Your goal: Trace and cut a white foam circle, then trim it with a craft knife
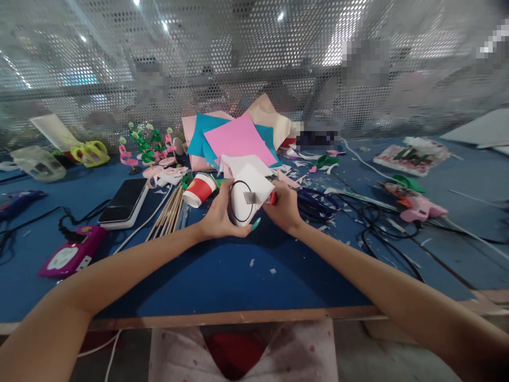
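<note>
A grey perforated metal screen (246,48) fills the top of the frame, lights glinting on it, and below it spreads a blue tabletop (222,286) strewn with white paper scraps, thickest right of centre.

Head view, and the action sits dead centre! The left hand (217,217) curves into a wide C, thumb below and fingers above, gripping a white paper-like piece (238,199) that carries a thin black oval ring; whether that ring is drawn or laid on, I can't tell. In from the right comes the right hand (285,204), fingers curled tightly around a small red object (272,198), mostly hidden, right at the white piece's edge. A small grey rectangle (249,198) shows across the white face; what it belongs to is unclear.

Just left of the left hand, a red-and-white paper cup (199,190) leans tilted, with a bundle of thin wooden sticks (167,209) beside it. Upper centre, a bright pink paper sheet (240,138) tops teal and beige ones. Near the right hand lie dark blue looped handles (318,204). Lower left, there's a magenta power strip (73,252); far right, a pink plastic device (423,207) glows with a small red light.
</note>
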A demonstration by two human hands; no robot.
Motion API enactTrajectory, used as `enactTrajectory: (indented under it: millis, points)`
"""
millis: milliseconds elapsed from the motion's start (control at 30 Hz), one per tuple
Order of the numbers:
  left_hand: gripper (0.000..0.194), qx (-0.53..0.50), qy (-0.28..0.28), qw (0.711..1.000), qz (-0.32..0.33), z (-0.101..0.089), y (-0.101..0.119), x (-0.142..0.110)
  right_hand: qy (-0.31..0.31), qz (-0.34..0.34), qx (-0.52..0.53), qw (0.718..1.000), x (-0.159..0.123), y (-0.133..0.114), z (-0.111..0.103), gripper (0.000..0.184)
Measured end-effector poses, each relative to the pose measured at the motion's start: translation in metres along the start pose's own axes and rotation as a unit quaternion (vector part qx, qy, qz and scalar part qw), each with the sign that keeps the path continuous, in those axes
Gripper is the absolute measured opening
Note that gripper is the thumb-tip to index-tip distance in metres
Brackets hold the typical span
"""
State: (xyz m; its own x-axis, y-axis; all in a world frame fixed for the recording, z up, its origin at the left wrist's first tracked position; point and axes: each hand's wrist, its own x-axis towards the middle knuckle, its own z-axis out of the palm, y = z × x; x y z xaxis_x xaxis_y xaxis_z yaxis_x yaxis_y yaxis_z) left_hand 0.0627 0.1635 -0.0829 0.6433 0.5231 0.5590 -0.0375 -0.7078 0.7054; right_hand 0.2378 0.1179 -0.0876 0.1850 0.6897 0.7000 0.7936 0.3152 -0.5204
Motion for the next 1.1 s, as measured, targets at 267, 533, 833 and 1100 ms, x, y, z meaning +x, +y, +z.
enactTrajectory:
  millis: [267, 533, 833, 1100]
  points:
    - [0.099, 0.094, -0.052, 0.994, -0.031, 0.003, 0.0, 0.0, -0.007, -0.029, -0.014, 0.999, -0.003, 0.009, -0.001, 0.023]
    - [0.105, 0.153, -0.093, 0.983, -0.049, 0.005, 0.003, -0.003, -0.018, -0.061, -0.009, 0.998, -0.005, 0.008, -0.004, 0.021]
    - [0.099, 0.177, -0.118, 0.977, -0.032, 0.009, -0.004, -0.001, 0.004, -0.022, 0.053, 0.998, -0.007, 0.001, 0.004, 0.026]
    - [0.099, 0.156, -0.108, 0.981, -0.05, 0.005, -0.005, -0.002, -0.023, -0.031, 0.042, 0.998, -0.001, 0.004, 0.005, 0.023]
